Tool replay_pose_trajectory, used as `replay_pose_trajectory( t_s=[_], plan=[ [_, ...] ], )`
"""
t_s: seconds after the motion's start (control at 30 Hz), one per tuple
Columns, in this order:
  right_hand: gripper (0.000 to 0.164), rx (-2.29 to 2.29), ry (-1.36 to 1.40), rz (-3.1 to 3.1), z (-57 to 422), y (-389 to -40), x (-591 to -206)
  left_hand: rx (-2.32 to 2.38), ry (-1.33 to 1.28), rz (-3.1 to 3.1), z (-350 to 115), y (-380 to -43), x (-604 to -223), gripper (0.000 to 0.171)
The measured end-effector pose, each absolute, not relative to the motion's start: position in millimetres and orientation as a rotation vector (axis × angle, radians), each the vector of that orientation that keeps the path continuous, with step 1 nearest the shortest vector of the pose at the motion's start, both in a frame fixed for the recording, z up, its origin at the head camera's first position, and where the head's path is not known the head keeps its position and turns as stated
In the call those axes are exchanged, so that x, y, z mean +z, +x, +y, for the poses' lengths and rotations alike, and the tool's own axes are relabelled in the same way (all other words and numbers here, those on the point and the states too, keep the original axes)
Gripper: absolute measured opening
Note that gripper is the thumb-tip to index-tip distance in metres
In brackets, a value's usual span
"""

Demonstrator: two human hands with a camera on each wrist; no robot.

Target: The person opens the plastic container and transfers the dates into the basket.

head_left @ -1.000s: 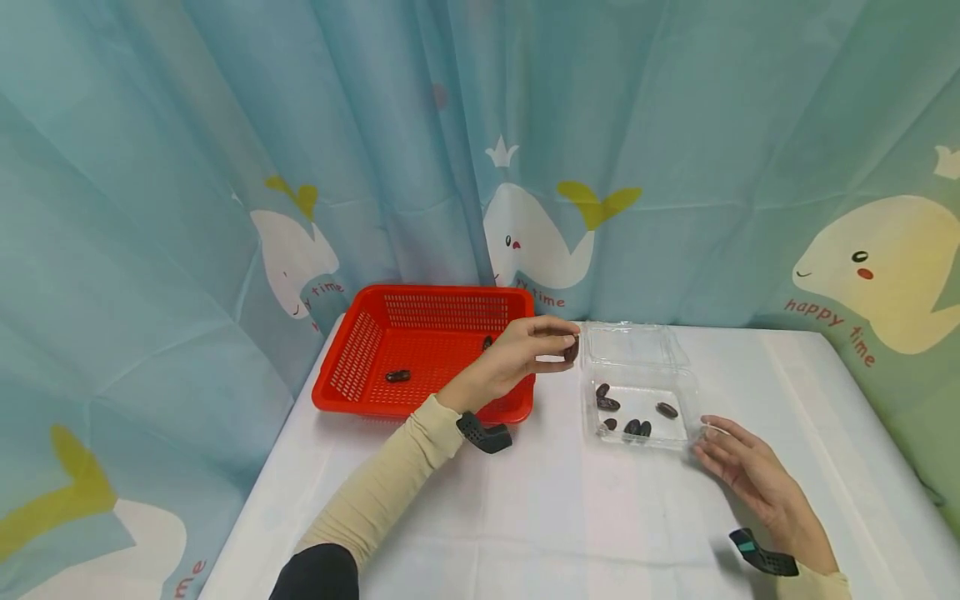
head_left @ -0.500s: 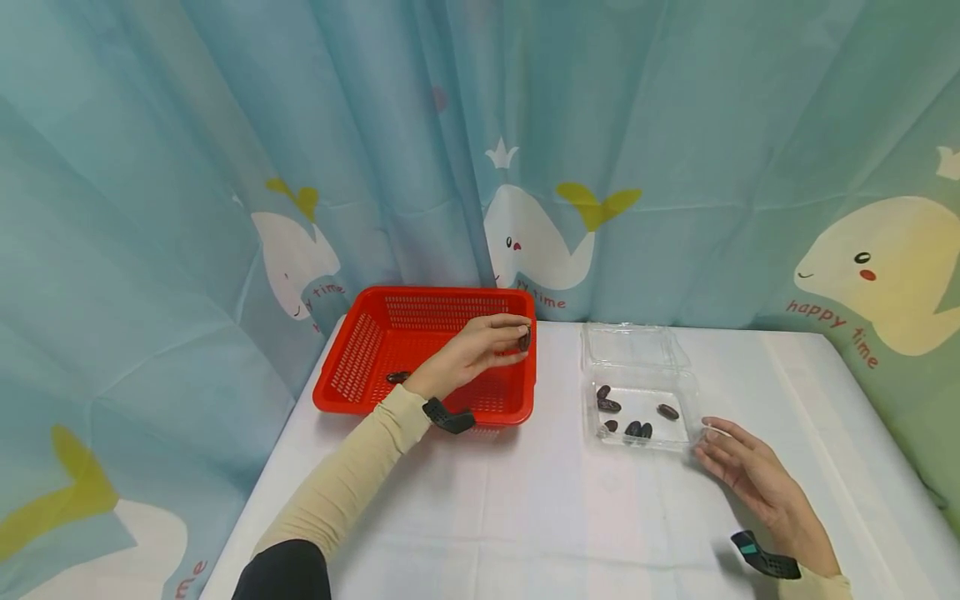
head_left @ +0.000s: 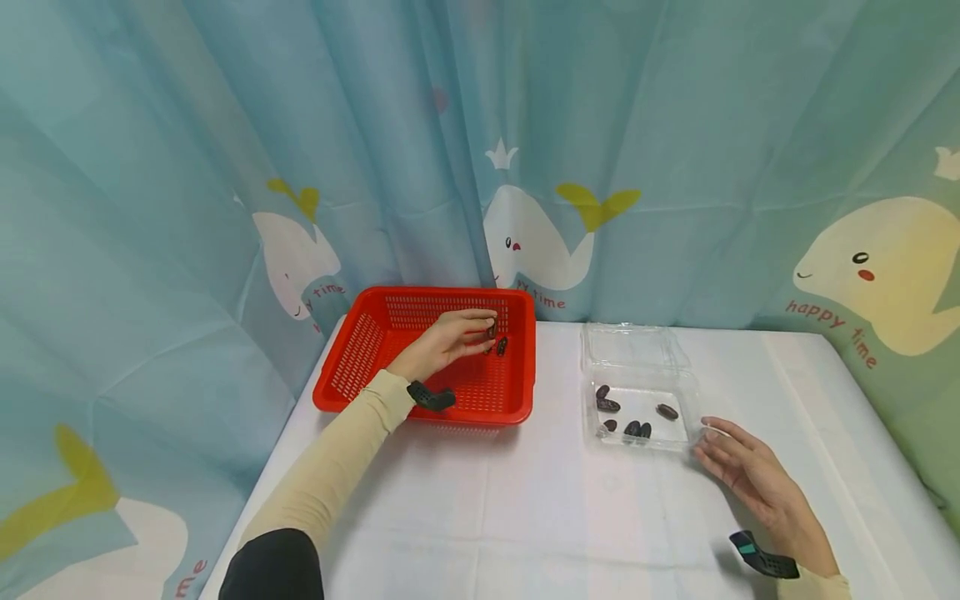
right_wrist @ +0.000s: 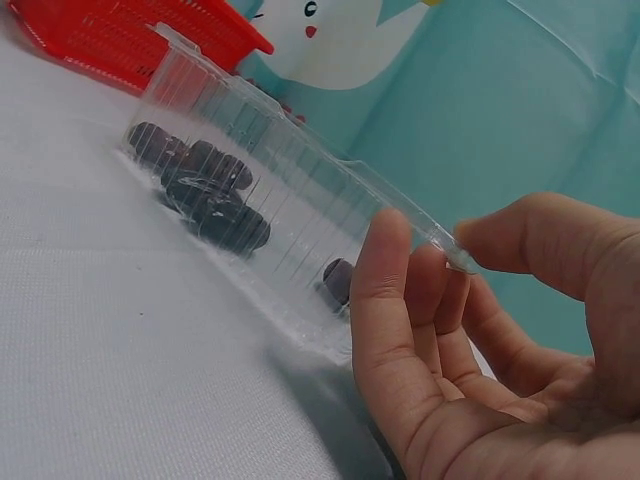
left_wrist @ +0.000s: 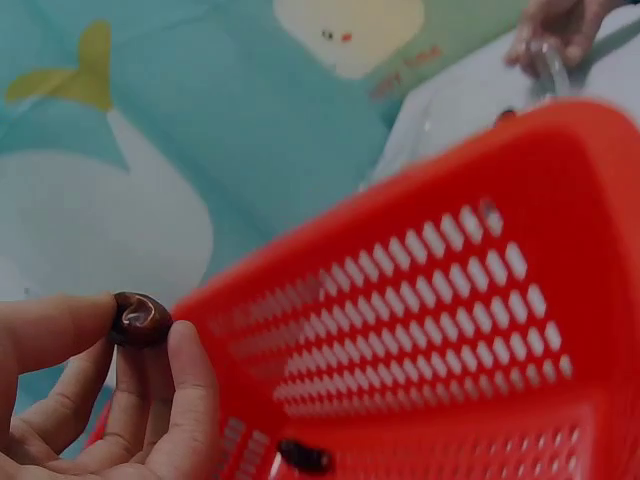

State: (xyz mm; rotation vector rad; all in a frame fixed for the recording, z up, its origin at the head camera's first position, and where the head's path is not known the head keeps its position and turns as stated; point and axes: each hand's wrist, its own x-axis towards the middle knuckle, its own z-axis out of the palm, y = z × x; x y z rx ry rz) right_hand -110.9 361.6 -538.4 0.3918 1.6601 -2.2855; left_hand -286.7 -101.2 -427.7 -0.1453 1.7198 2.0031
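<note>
Over the red plastic basket, my left hand pinches a dark brown date between thumb and fingertips. Another date lies on the basket floor beside those fingers; my hand and forearm cover part of the basket. On the right, a clear plastic clamshell box stands with its lid folded back and several dates scattered inside. My right hand pinches the rim at its near right corner, the thumb on the upper edge and a finger against the wall.
A white cloth covers the table under both containers. Right behind the table's back edge hangs a blue-green curtain printed with whales. The basket stands left of the box, with a strip of cloth between them.
My left hand, with a date between its fingers, has moved left from beside the box to over the basket. The right hand and the box have stayed in place.
</note>
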Motion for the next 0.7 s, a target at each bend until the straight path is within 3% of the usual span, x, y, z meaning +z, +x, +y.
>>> replay_pose_trajectory(
  t_s=[0.7],
  plan=[
    [0.024, -2.295, 0.403, 1.630, 359, -110, -533, 1.858, -0.311, 1.933, -125, -315, -463, 0.041]
  ],
)
